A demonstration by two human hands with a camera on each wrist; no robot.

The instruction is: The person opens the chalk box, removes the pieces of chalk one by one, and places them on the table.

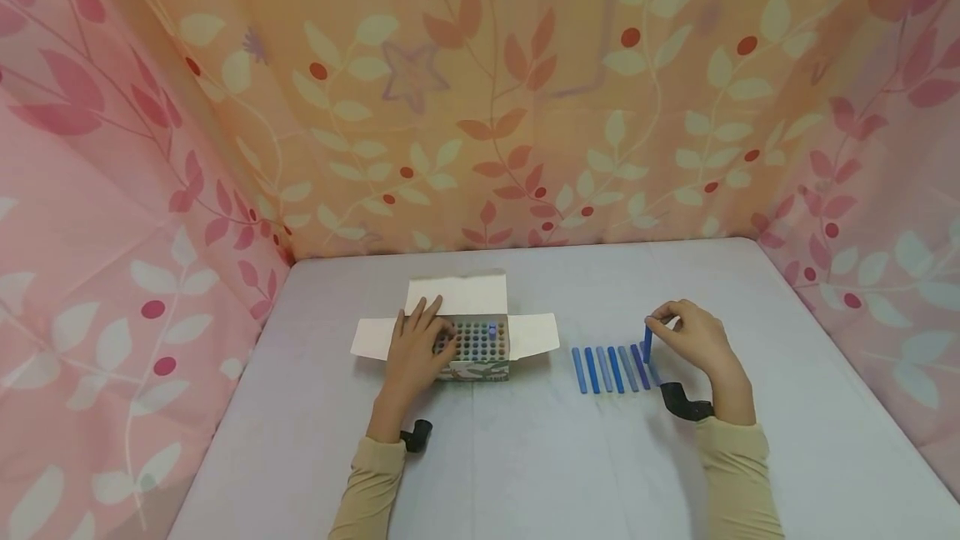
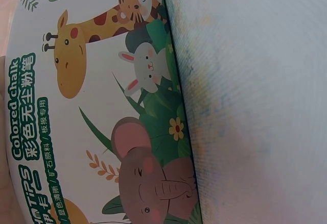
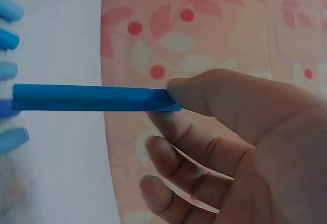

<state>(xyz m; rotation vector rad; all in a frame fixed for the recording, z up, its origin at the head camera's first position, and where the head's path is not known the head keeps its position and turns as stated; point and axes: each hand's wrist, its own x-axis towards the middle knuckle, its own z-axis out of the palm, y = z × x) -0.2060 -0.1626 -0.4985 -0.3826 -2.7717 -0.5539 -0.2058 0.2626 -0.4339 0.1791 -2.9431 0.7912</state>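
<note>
A blue chalk stick (image 3: 87, 98) is pinched at one end between the thumb and index finger of my right hand (image 1: 693, 336). In the head view it points down over the right end of a row of blue and violet chalk sticks (image 1: 616, 369) on the table. My left hand (image 1: 416, 348) rests over the left side of an open chalk box (image 1: 476, 370), its fingers spread across the edge. Chalk ends of many colours fill the box, and one violet-blue stick (image 1: 492, 329) stands higher than the others. Cartoon animals and "Colored chalk" are printed on the box front (image 2: 102, 112).
The box's back flap (image 1: 457, 294) and right side flap (image 1: 534, 336) are folded outward. A pale cloth covers the table (image 1: 540, 473). Patterned curtains (image 1: 525, 107) hang behind it and at both sides. Each wrist wears a black camera (image 1: 684, 402).
</note>
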